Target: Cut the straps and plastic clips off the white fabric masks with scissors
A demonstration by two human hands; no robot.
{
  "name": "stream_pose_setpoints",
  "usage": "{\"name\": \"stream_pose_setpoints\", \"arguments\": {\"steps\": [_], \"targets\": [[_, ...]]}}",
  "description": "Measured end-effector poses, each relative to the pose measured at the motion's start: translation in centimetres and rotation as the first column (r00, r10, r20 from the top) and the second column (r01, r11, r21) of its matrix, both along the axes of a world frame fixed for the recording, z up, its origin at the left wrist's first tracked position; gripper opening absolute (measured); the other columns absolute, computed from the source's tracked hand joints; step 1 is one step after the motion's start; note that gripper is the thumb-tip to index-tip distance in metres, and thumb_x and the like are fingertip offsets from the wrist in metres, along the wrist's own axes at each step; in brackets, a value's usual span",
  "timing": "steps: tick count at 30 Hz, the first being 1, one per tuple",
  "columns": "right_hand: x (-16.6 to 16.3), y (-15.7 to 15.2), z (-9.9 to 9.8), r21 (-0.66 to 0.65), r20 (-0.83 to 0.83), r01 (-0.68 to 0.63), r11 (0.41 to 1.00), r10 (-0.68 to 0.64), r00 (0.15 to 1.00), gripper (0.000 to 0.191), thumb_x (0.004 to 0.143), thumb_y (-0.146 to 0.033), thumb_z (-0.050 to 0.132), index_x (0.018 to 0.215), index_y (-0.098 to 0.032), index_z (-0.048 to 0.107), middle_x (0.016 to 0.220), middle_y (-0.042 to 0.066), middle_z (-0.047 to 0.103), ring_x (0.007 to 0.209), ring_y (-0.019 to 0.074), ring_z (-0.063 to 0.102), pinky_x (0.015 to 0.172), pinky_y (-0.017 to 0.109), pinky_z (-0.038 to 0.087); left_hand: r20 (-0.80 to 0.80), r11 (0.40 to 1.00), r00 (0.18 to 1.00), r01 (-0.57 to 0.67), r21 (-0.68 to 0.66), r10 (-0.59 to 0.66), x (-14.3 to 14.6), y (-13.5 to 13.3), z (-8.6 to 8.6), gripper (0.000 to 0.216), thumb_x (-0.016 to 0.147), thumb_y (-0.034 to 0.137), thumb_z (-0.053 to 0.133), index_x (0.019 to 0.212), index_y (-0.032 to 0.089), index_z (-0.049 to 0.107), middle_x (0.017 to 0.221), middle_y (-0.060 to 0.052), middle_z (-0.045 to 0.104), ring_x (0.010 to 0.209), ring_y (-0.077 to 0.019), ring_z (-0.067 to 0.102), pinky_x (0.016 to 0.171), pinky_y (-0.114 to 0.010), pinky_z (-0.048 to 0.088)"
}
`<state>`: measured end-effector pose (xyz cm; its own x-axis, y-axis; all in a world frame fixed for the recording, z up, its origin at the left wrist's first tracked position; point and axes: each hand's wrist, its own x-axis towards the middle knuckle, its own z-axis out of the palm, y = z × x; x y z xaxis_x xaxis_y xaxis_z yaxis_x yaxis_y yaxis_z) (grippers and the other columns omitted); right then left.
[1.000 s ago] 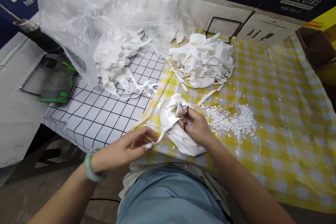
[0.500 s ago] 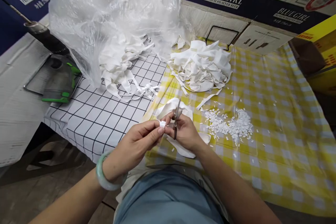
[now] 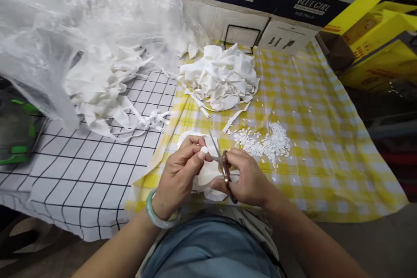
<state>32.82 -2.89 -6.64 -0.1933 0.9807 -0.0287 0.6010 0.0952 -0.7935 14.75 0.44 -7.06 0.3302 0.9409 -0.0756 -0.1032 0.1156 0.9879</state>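
My left hand [image 3: 184, 167] is closed, pinching a small white fabric end [image 3: 204, 150] between thumb and fingers. Wrapped round the handles of a pair of scissors [image 3: 226, 169] is my right hand [image 3: 247, 178]. The scissor blades are spread apart, with one blade pointing toward the pinched fabric. Whether the blade touches it, I cannot tell. Beneath both hands lies a white fabric piece [image 3: 205, 176], partly hidden by them. To the right is a scattered heap of tiny white clippings [image 3: 272, 142].
A pile of white strapped fabric pieces [image 3: 221, 78] lies behind my hands. More white pieces [image 3: 100, 82] spill from a clear plastic bag [image 3: 130, 8] on the left. A cardboard box [image 3: 224, 13] stands at the back. A grey-green power tool [image 3: 16, 130] is at the left edge.
The view has shifted right. My right hand has turned and now grips the scissors by the handles with the blades opened toward my left hand. The left hand keeps its pinch on the fabric.
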Motion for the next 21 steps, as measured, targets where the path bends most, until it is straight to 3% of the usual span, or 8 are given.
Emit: {"name": "stream_pose_setpoints", "arguments": {"steps": [4,10,15,21], "targets": [[1.5,-0.7,0.0,0.034,0.155,-0.056,0.998,0.05,0.987,0.049,0.072,-0.059,0.074,0.062,-0.019,0.048,0.061,-0.001,0.053,0.063,0.0141,0.045,0.068,0.03,0.032,-0.075,0.995,0.993,0.089,0.046,-0.085,1.1,-0.1,-0.4,0.027,0.093,0.032,0.055,0.075,0.018,0.068,0.104,-0.009,0.051,0.085,-0.0184,0.051,0.064,-0.028,0.044],[2.7,-1.0,-0.7,0.032,0.205,-0.079,0.996,0.071,0.976,0.048,0.072,-0.058,0.073,0.061,-0.02,0.047,0.057,-0.003,0.049,0.058,0.0125,0.042,0.066,0.029,0.031,-0.111,0.988,0.985,0.139,0.063,-0.132,1.8,0.0,-0.7,0.029,0.093,0.03,0.054,0.068,0.018,0.061,0.1,-0.01,0.05,0.103,-0.0245,0.048,0.081,-0.034,0.046],[3.0,-0.9,-0.9,0.023,0.183,-0.084,0.996,0.079,0.98,0.047,0.072,-0.056,0.073,0.06,-0.02,0.045,0.055,-0.004,0.047,0.056,0.0115,0.041,0.066,0.028,0.031,-0.117,0.98,0.978,0.182,0.079,-0.172,2.2,0.0,-0.2,0.026,0.093,0.023,0.051,0.068,0.018,0.058,0.1,-0.008,0.048,0.108,-0.0239,0.047,0.096,-0.036,0.041],[3.2,-0.8,-0.9,0.004,0.148,-0.083,0.997,0.082,0.986,0.046,0.073,-0.053,0.074,0.058,-0.019,0.046,0.053,-0.005,0.047,0.053,0.0097,0.039,0.065,0.028,0.03,-0.097,0.967,0.971,0.229,0.116,-0.218,2.3,-0.1,-0.6,0.024,0.095,0.018,0.048,0.076,0.02,0.063,0.106,-0.007,0.048,0.11,-0.0205,0.045,0.098,-0.033,0.039]]}}
